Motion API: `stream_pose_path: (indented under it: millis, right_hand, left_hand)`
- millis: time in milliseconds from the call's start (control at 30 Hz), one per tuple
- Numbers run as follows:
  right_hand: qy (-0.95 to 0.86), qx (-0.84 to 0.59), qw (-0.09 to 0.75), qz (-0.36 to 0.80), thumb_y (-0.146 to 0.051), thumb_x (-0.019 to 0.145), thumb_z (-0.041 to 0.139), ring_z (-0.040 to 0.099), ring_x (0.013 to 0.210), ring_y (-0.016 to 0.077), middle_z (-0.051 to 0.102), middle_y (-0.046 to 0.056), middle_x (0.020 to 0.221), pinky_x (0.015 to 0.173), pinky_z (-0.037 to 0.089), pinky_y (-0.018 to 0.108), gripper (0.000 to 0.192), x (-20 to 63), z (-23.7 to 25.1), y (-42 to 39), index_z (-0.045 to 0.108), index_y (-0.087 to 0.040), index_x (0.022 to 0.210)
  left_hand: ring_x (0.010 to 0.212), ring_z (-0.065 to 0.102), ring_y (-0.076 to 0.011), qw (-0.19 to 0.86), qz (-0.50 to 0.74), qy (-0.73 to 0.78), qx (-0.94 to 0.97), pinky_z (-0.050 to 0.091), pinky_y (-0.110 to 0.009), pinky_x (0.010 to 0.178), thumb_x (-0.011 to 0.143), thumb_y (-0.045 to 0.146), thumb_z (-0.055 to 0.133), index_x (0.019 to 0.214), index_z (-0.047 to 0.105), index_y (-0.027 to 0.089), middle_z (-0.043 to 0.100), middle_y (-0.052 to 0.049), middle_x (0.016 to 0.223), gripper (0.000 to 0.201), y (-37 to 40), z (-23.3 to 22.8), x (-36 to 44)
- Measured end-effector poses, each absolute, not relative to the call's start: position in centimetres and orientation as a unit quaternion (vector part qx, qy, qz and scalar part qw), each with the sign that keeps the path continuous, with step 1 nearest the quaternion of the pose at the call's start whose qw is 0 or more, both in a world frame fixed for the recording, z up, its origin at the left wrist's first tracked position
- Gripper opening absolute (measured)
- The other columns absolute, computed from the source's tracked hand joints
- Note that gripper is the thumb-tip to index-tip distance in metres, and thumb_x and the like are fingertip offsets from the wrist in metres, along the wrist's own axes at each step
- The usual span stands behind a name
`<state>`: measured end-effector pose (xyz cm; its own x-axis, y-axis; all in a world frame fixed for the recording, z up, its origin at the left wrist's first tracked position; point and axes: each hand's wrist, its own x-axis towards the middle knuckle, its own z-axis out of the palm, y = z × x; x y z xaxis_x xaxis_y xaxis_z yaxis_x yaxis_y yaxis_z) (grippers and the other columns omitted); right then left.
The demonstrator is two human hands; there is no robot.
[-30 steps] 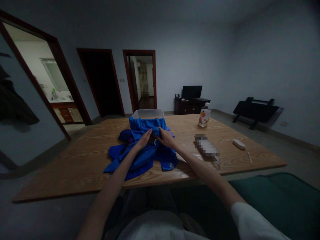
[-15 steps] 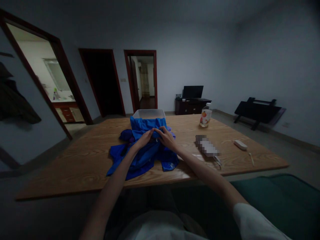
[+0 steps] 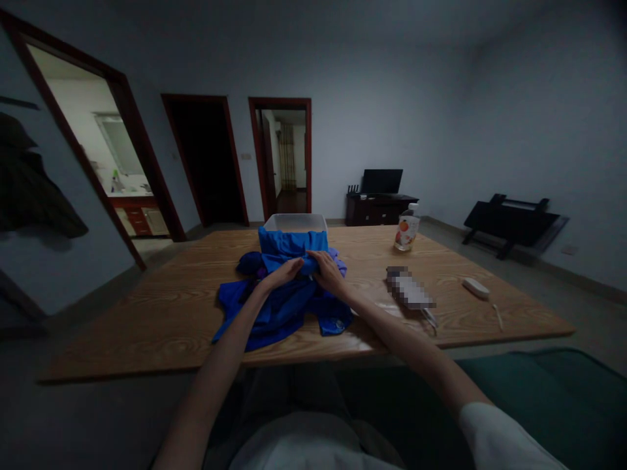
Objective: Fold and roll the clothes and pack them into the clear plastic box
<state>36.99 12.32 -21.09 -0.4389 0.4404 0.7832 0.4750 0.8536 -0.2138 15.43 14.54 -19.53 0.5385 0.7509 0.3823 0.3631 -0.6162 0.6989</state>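
A blue garment (image 3: 274, 313) lies crumpled on the table, its lower part spread toward me. Lighter blue cloth (image 3: 294, 241) covers the near side of a clear plastic box (image 3: 296, 222). Between my hands is a small bunched roll of blue cloth (image 3: 309, 265). My left hand (image 3: 287, 271) is closed on the left end of this roll, and my right hand (image 3: 327, 269) curls over its right end. Dark blue cloth (image 3: 250, 263) bulges out on the left, while lilac cloth (image 3: 337, 260) shows past my right hand. My fingers partly hide the roll.
On the right of the wooden table (image 3: 161, 313) stand a bottle with a fruit label (image 3: 406, 230), a pixelated object (image 3: 410, 290) with a strap, and a small white case (image 3: 475, 288) with a cord. A green seat (image 3: 543, 385) adjoins the near edge.
My hands have moved slightly apart, and more of the rolled blue cloth shows between them. The whole view has shifted a little to the right.
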Motion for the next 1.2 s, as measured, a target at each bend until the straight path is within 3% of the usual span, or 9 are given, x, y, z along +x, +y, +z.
stream_pose_path:
  millis: [133, 300, 467, 700, 800, 900, 1000, 1100, 1200]
  right_hand:
    - [-0.858, -0.262, 0.441, -0.012, -0.013, 0.090, 0.053, 0.048, 0.129, 0.0284, 0.050, 0.013, 0.137, 0.111, 0.042, 0.048, 0.054, 37.2, -20.7, 12.0, 0.049, -0.024, 0.144]
    - [-0.845, -0.269, 0.461, -0.007, -0.007, 0.085, 0.050, 0.044, 0.135, 0.0267, 0.045, 0.012, 0.142, 0.115, 0.038, 0.047, 0.066, 36.5, -21.1, 11.8, 0.043, -0.025, 0.148]
    - [-0.825, -0.272, 0.494, 0.015, -0.012, 0.084, 0.053, 0.043, 0.137, 0.0274, 0.043, 0.017, 0.146, 0.116, 0.037, 0.047, 0.080, 36.0, -22.1, 12.7, 0.021, -0.018, 0.157]
    - [-0.834, -0.361, 0.416, 0.024, -0.023, 0.086, 0.057, 0.061, 0.106, 0.0297, 0.063, 0.017, 0.120, 0.098, 0.049, 0.046, 0.064, 36.6, -21.9, 13.1, 0.039, -0.012, 0.146]
    - [-0.849, -0.345, 0.391, 0.082, -0.024, 0.090, 0.050, 0.063, 0.102, 0.0271, 0.064, 0.014, 0.115, 0.096, 0.051, 0.043, 0.063, 37.0, -21.4, 12.9, 0.032, -0.014, 0.150]
    - [-0.853, -0.330, 0.383, 0.129, -0.024, 0.091, 0.045, 0.061, 0.108, 0.0266, 0.061, 0.014, 0.123, 0.100, 0.049, 0.045, 0.070, 37.5, -21.3, 13.1, 0.021, -0.015, 0.156]
    - [-0.841, -0.313, 0.402, 0.183, -0.026, 0.092, 0.046, 0.050, 0.130, 0.0265, 0.045, 0.015, 0.146, 0.112, 0.041, 0.047, 0.075, 37.7, -21.3, 13.5, 0.015, -0.017, 0.159]
    - [-0.803, -0.308, 0.448, 0.246, -0.032, 0.095, 0.047, 0.034, 0.145, 0.0243, 0.031, 0.012, 0.158, 0.120, 0.033, 0.047, 0.069, 37.4, -21.0, 13.4, 0.020, -0.021, 0.158]
    - [-0.756, -0.325, 0.485, 0.297, -0.040, 0.098, 0.049, 0.037, 0.144, 0.0225, 0.039, 0.011, 0.154, 0.119, 0.035, 0.045, 0.061, 36.8, -20.3, 12.9, 0.028, -0.024, 0.153]
  left_hand:
    - [0.088, 0.063, -0.0241, 0.281, 0.329, 0.337, 0.836, 0.054, -0.036, 0.086, 0.088, 0.078, 0.040, 0.117, 0.064, 0.014, 0.069, -0.012, 0.104, 0.074, 14.9, -19.8, 14.9]
    - [0.119, 0.060, -0.0300, 0.291, 0.322, 0.336, 0.836, 0.048, -0.039, 0.107, 0.085, 0.073, 0.053, 0.137, 0.054, 0.013, 0.060, -0.016, 0.136, 0.079, 14.5, -19.2, 14.9]
    - [0.117, 0.061, -0.0284, 0.335, 0.342, 0.302, 0.824, 0.046, -0.042, 0.111, 0.089, 0.060, 0.056, 0.133, 0.057, 0.013, 0.065, -0.013, 0.130, 0.065, 13.8, -18.6, 15.6]
    - [0.115, 0.062, -0.0286, 0.327, 0.372, 0.323, 0.806, 0.048, -0.040, 0.108, 0.090, 0.054, 0.053, 0.128, 0.061, 0.014, 0.067, -0.012, 0.125, 0.056, 14.3, -19.4, 16.0]
    - [0.113, 0.062, -0.0285, 0.324, 0.373, 0.335, 0.802, 0.048, -0.041, 0.106, 0.091, 0.055, 0.049, 0.127, 0.060, 0.013, 0.067, -0.013, 0.123, 0.057, 14.6, -19.7, 16.1]
    - [0.108, 0.062, -0.0279, 0.318, 0.378, 0.354, 0.794, 0.051, -0.041, 0.101, 0.090, 0.059, 0.048, 0.123, 0.060, 0.010, 0.067, -0.013, 0.118, 0.060, 14.6, -19.5, 16.1]
    - [0.103, 0.063, -0.0271, 0.313, 0.369, 0.354, 0.801, 0.053, -0.039, 0.096, 0.088, 0.062, 0.050, 0.119, 0.060, 0.010, 0.067, -0.014, 0.116, 0.061, 14.6, -19.3, 16.0]
    - [0.116, 0.060, -0.0305, 0.298, 0.379, 0.382, 0.788, 0.050, -0.041, 0.104, 0.086, 0.063, 0.051, 0.122, 0.060, 0.010, 0.066, -0.015, 0.123, 0.064, 14.5, -19.4, 15.4]
    - [0.134, 0.051, -0.0340, 0.284, 0.428, 0.425, 0.745, 0.043, -0.042, 0.114, 0.085, 0.063, 0.053, 0.129, 0.057, 0.010, 0.062, -0.018, 0.133, 0.069, 14.5, -19.6, 14.7]
